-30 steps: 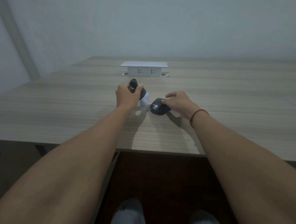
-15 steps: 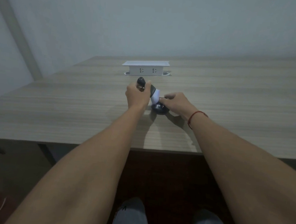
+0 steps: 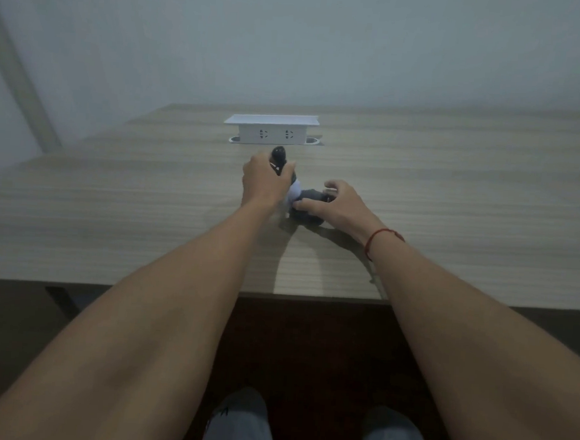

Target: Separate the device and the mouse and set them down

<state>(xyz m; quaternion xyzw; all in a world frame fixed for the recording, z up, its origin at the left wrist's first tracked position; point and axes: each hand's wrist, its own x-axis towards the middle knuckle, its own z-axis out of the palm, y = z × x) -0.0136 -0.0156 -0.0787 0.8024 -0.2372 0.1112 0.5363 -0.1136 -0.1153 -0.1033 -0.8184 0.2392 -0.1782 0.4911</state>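
My left hand (image 3: 265, 182) grips a small black-and-white handheld device (image 3: 280, 155), whose black top sticks up above my fingers and whose white lower end (image 3: 295, 192) points down to the right. My right hand (image 3: 342, 206) holds a dark rounded object (image 3: 312, 200) on the wooden desk (image 3: 110, 224), thumb and fingers curled over it. The device's white end touches or nearly touches the dark object. A red string bracelet (image 3: 382, 236) circles my right wrist.
A white pop-up socket box (image 3: 271, 129) with two outlets stands on the desk just behind my hands. The desk's front edge runs across the middle of the view, with my knees and a dark floor below. A pale wall rises behind.
My left hand has tilted the device further, bringing its white end down against the dark object. My right hand has shifted its grip on that object, fingers now spread over its top.
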